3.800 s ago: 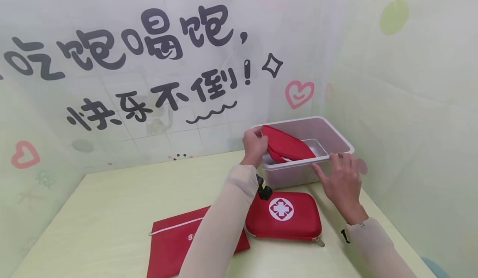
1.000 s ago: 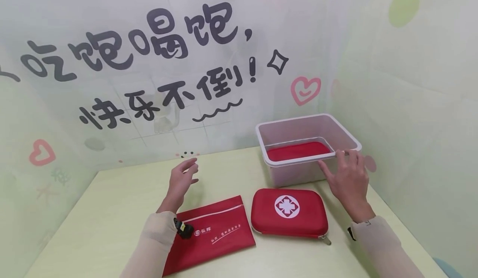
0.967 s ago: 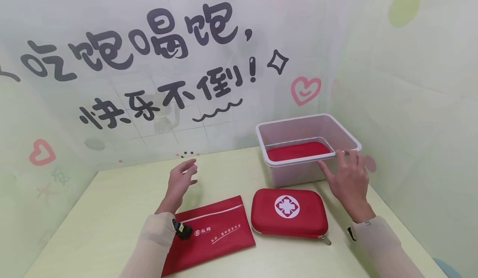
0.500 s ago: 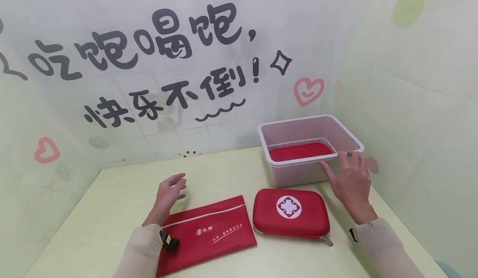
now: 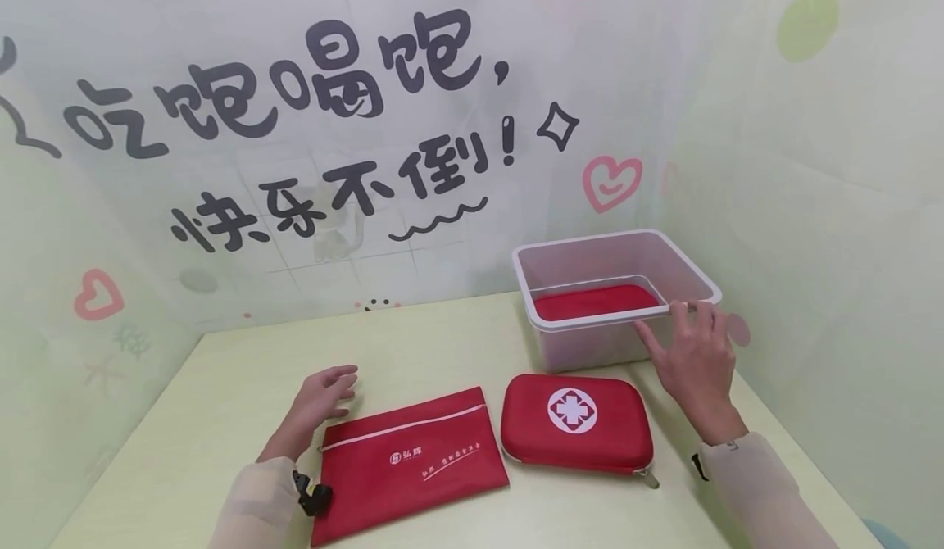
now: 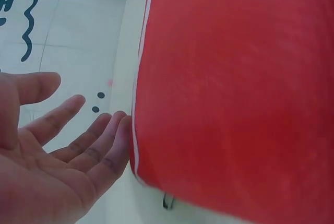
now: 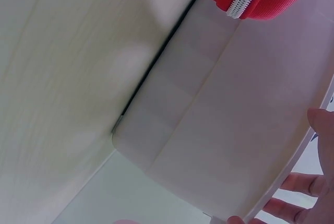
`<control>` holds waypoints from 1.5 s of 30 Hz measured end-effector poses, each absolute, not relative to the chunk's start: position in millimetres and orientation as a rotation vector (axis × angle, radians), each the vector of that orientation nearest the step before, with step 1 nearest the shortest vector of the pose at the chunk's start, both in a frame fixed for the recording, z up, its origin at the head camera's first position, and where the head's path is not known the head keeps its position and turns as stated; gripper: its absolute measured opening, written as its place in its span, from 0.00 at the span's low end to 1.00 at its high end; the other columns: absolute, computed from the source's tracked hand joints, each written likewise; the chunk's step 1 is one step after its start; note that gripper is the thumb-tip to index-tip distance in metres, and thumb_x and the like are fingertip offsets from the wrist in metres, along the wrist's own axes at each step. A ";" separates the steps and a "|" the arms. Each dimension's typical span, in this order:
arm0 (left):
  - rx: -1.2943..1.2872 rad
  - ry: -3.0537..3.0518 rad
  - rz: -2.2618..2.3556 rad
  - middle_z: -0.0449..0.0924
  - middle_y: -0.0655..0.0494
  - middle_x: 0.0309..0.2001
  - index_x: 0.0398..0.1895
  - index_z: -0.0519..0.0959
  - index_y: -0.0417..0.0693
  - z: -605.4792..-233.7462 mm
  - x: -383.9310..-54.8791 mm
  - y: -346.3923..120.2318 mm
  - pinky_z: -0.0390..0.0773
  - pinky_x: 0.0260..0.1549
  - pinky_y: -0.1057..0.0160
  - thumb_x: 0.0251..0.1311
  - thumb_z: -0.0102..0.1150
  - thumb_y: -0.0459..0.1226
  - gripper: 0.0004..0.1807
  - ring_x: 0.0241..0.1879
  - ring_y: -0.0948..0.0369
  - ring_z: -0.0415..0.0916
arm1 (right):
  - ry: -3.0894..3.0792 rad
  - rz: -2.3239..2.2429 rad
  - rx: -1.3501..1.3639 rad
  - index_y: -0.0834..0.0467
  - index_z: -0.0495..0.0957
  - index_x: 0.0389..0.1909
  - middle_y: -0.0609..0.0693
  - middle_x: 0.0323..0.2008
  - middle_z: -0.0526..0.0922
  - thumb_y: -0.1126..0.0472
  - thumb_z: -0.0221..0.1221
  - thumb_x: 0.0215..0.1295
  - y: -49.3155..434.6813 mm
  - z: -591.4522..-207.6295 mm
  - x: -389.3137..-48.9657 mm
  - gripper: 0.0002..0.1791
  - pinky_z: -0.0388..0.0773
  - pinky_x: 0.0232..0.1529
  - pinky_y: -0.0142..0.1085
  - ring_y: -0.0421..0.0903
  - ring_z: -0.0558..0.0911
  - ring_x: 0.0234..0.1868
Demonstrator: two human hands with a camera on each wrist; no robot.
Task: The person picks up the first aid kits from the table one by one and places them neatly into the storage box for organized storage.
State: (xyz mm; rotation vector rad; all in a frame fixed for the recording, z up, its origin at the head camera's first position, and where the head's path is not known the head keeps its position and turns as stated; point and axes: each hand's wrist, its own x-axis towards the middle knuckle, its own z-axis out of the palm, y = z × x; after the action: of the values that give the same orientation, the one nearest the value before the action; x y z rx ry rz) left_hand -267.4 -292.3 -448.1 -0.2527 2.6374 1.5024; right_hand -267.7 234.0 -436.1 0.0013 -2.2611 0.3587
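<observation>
My left hand (image 5: 319, 404) is by the upper left corner of a flat red zip pouch (image 5: 398, 487), fingers loosely spread and holding nothing. In the left wrist view its fingertips come right at the edge of the red pouch (image 6: 224, 88). With my right hand (image 5: 696, 365) I grip the front right rim of a light plastic bin (image 5: 583, 348), thumb outside and fingers over the rim, as the right wrist view also shows. Inside the bin lies a red pouch (image 5: 597, 301). In front of the bin sits a red hard-shell first aid case (image 5: 531, 426) with a white cross emblem.
The pale yellow table (image 5: 243, 385) meets a printed wall sheet (image 5: 442, 270) behind and another wall at the right. The bin stands in the back right corner. A zipper pull (image 5: 651, 478) sticks out from the first aid case's front right corner.
Earlier my left hand held the red pouch over the bin; it now lies inside. That hand has since moved left and down to the flat pouch. My right hand stays on the rim.
</observation>
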 end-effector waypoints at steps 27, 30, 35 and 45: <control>-0.123 2.530 1.288 0.78 0.35 0.54 0.67 0.67 0.33 -438.4 -252.2 -321.2 0.85 0.40 0.46 0.66 0.61 0.42 0.32 0.47 0.48 0.80 | -2.247 0.367 0.008 0.68 0.72 0.49 0.71 0.51 0.73 0.50 0.69 0.56 234.6 -436.7 -268.1 0.30 0.80 0.30 0.62 0.69 0.71 0.51; -0.055 2.558 1.243 0.78 0.38 0.53 0.67 0.68 0.34 -440.5 -251.4 -316.5 0.84 0.43 0.47 0.59 0.69 0.40 0.35 0.48 0.49 0.80 | -2.246 0.365 0.008 0.68 0.72 0.49 0.71 0.51 0.72 0.50 0.69 0.56 234.2 -436.7 -268.1 0.31 0.80 0.31 0.62 0.69 0.71 0.51; 0.019 2.629 1.179 0.77 0.42 0.53 0.65 0.72 0.38 -446.0 -251.4 -308.8 0.83 0.46 0.50 0.48 0.77 0.36 0.40 0.52 0.47 0.76 | -2.254 0.369 -0.002 0.68 0.72 0.50 0.71 0.52 0.72 0.50 0.69 0.56 233.6 -437.2 -267.4 0.31 0.80 0.31 0.63 0.69 0.71 0.51; 0.043 2.669 1.115 0.78 0.47 0.46 0.58 0.78 0.37 -454.0 -253.0 -300.3 0.83 0.39 0.56 0.45 0.78 0.32 0.33 0.43 0.53 0.75 | -2.246 0.365 -0.003 0.68 0.72 0.50 0.71 0.52 0.72 0.49 0.70 0.56 234.0 -437.5 -267.1 0.31 0.81 0.31 0.63 0.69 0.72 0.51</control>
State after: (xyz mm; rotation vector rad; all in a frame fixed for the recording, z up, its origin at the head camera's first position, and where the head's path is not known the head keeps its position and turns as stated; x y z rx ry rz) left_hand -253.0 -300.3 -454.0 0.0425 2.6690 1.1147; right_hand -267.1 234.0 -437.5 -0.0027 -2.2458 0.3649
